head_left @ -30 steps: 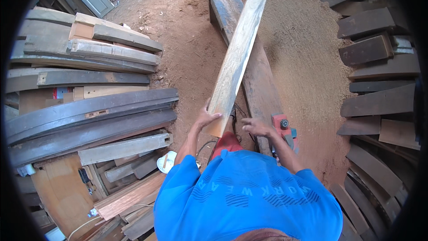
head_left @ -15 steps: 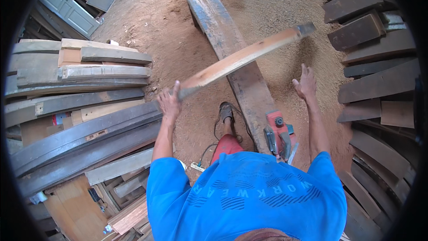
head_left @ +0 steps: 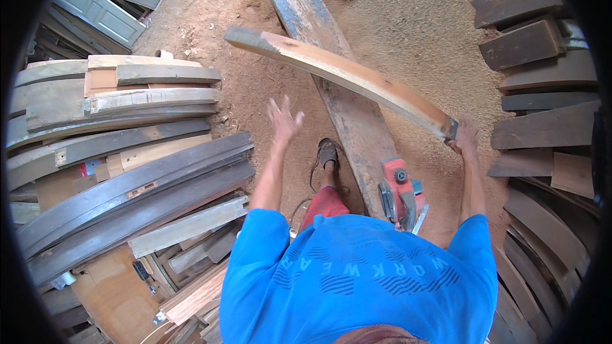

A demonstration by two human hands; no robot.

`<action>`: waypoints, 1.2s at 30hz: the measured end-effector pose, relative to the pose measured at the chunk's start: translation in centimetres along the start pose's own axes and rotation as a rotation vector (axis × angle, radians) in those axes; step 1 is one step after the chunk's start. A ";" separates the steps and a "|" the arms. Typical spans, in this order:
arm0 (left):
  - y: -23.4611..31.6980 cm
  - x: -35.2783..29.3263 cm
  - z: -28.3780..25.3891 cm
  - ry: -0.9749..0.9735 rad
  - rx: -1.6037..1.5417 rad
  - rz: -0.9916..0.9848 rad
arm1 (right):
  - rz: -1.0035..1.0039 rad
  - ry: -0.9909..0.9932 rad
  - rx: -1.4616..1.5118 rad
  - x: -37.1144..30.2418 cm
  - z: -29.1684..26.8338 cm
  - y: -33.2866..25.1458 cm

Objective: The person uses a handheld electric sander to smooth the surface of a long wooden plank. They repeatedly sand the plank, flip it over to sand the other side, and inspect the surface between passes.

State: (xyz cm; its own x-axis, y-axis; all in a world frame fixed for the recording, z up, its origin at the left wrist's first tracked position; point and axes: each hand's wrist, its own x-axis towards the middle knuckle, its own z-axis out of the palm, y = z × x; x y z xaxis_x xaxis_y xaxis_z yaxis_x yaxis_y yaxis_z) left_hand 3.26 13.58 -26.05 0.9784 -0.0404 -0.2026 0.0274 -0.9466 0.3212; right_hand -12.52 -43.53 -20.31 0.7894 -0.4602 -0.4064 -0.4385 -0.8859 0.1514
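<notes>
A long wooden board with a pale planed face and grey ends slants across the work bench plank, its left end farther away. My right hand is closed around the board's near right end. My left hand is raised below the board, fingers spread, holding nothing and apart from the wood. A red electric hand planer rests at the near end of the bench plank, between my arms and close to my body.
Stacked boards fill the left side, with long dark beams among them. More dark timber lines the right. Sawdust and shavings cover the ground around the bench. A pale panelled door leans at the far left.
The board has swung round: its left end is now far and its right end near. My left hand has let go and opened; my right hand has taken hold of the right end.
</notes>
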 end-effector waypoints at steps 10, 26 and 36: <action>-0.3 -19.7 11.7 -0.618 -0.186 -0.041 | -0.085 -0.018 0.376 -8.0 2.8 -2.1; 20.6 -15.8 5.1 -0.455 -2.027 -0.076 | -0.165 -0.767 1.128 -10.9 -5.0 -10.9; 11.8 -13.5 4.0 -0.076 -1.040 -0.151 | -0.492 -0.174 0.849 -15.0 1.7 -23.2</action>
State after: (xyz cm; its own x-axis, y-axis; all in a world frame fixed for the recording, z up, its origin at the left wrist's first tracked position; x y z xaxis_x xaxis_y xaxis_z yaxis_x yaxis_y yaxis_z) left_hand -10.48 1.69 -23.24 0.9359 0.0010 -0.3523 0.3451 -0.2038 0.9162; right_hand -14.93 -15.99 -19.27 0.9214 0.0220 -0.3880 -0.2956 -0.6086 -0.7364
